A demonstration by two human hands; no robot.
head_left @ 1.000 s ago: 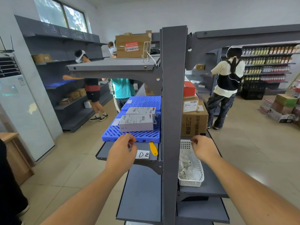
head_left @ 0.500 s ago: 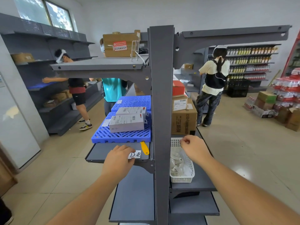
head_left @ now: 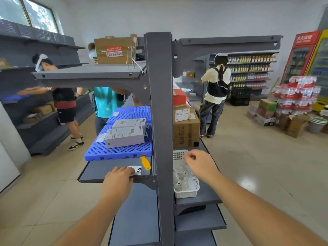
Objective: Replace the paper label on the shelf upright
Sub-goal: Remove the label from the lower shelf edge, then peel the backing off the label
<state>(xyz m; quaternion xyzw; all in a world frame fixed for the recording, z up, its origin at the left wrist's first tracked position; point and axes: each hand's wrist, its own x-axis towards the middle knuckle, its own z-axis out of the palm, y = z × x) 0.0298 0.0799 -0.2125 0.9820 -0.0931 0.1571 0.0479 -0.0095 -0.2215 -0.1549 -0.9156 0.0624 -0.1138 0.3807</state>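
Observation:
The grey shelf upright [head_left: 160, 121] stands straight ahead of me, with no label visible on its face. A white paper label [head_left: 137, 170] with handwritten letters lies flat on the grey left shelf [head_left: 95, 172]. My left hand [head_left: 118, 180] rests on the label's left part, and my fingertips hide some of the writing. To the right of the upright, my right hand [head_left: 199, 165] hovers with curled fingers over a white plastic basket [head_left: 193, 189] of crumpled papers. Nothing shows in that hand.
A yellow handle [head_left: 145, 163] pokes out from under a blue plastic pallet [head_left: 115, 153] carrying white boxes [head_left: 124, 136]. A cardboard box [head_left: 186, 132] sits behind the basket. Three people work nearby: two by the left aisle [head_left: 62, 100] and one on the right [head_left: 215, 96].
My left hand brought the label down and toward the shelf's front edge, now covering more of its writing. My right hand stayed over the basket. My view swung right.

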